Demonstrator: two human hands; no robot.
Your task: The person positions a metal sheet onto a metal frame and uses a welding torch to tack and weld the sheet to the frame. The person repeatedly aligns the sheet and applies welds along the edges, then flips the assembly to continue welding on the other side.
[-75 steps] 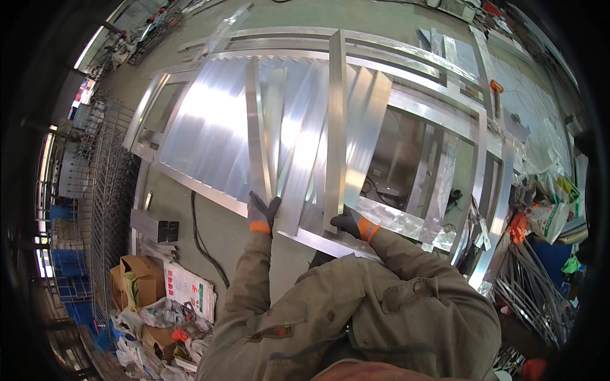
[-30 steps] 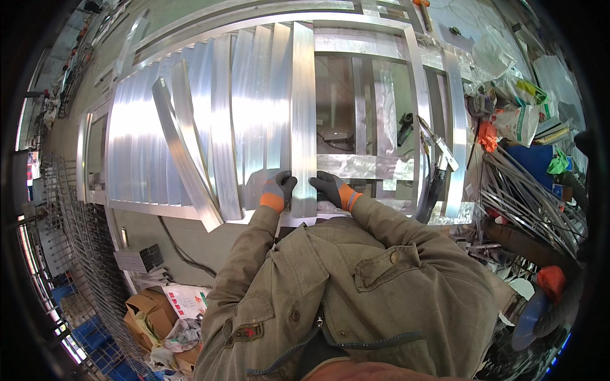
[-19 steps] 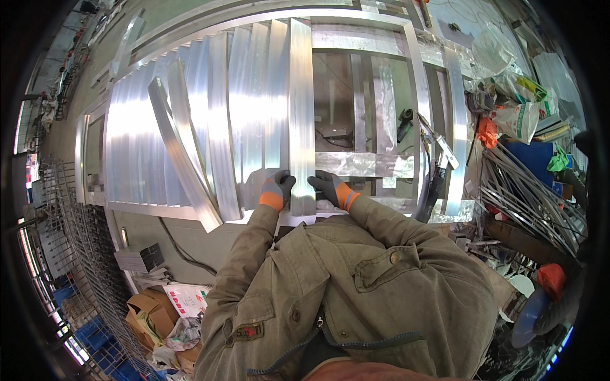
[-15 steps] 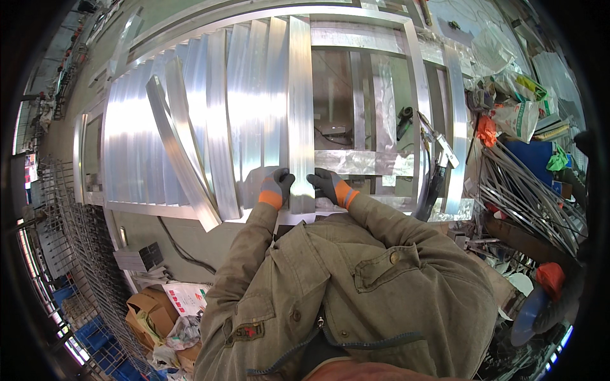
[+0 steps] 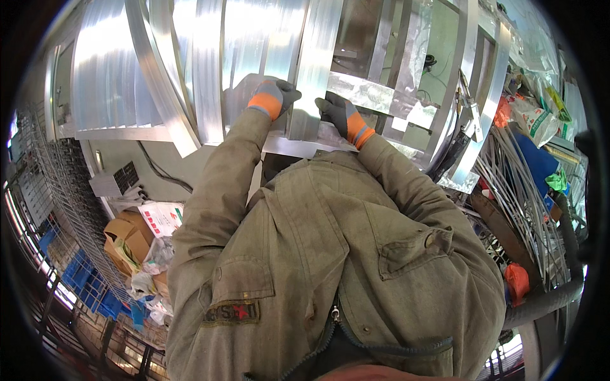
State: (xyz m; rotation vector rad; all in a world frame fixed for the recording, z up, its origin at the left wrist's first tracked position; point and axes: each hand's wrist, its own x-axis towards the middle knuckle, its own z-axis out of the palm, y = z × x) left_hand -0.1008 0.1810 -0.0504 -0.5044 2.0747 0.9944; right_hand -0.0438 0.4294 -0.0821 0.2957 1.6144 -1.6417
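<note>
A long, shiny aluminium slat (image 5: 312, 89) lies lengthwise away from me, its near end close to my jacket. My left hand (image 5: 274, 100), in a grey and orange glove, has its bent fingers at the slat's left edge. From the other side my right hand (image 5: 342, 117), gloved alike, pinches at the right edge, its fingertips over the metal. To the left, more slats (image 5: 114, 70) lie side by side across a metal frame (image 5: 121, 134). Two loose aluminium profiles lie slanted on top of them, the longer profile (image 5: 162, 79) jutting past the frame's near edge.
Right of the slat the frame shows open gaps between crossbars (image 5: 362, 93). A tool with a dark hose (image 5: 450, 155) rests on its right side. Thin metal strips (image 5: 518, 197) are heaped at the right. A cardboard box (image 5: 127, 238) and wire mesh (image 5: 63, 184) stand at left.
My view has tipped down toward my body, so the frame and slats sit higher in the picture. Both hands stay on either side of the same slat near its near end.
</note>
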